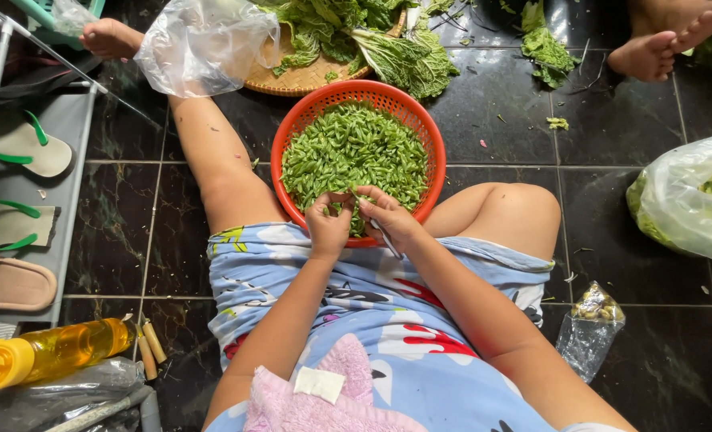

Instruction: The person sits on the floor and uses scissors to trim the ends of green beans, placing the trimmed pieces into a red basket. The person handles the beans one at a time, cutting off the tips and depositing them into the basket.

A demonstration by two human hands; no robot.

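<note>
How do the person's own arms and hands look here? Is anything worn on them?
Both arms are bare: no sleeves show. The left hand and right hand wear no gloves, and no rings, watch or bracelet can be seen. Fingers look short and rounded.

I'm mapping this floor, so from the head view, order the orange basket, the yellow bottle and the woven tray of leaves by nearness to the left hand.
From the left hand:
1. Orange basket, right under it.
2. Woven tray of leaves, beyond the basket.
3. Yellow bottle, far left.

Dark marbled floor tiles gleam in daylight beside a grey shoe rack.
</note>
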